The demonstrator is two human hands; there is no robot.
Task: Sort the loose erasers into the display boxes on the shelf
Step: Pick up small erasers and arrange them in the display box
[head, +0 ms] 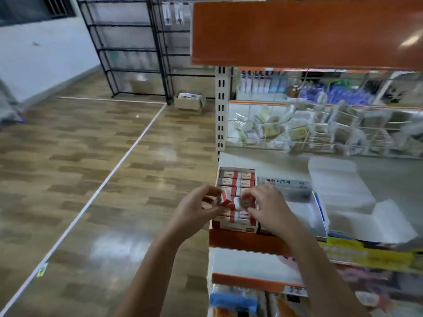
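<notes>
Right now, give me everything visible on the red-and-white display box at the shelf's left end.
The red-and-white display box looks like open-topped cardboard. It sits flat at the left end of the shelf, right beside a second, blue-edged box. Rows of red-and-white erasers lie flat inside, filling the far part. The left hand pinches one eraser tilted above the box's near half; the right hand holds another item over it. Print on the box is too blurred to read.

Right hand (269, 208) hides display box (237, 179) front rows; eraser (225, 199) print blurred.
</notes>
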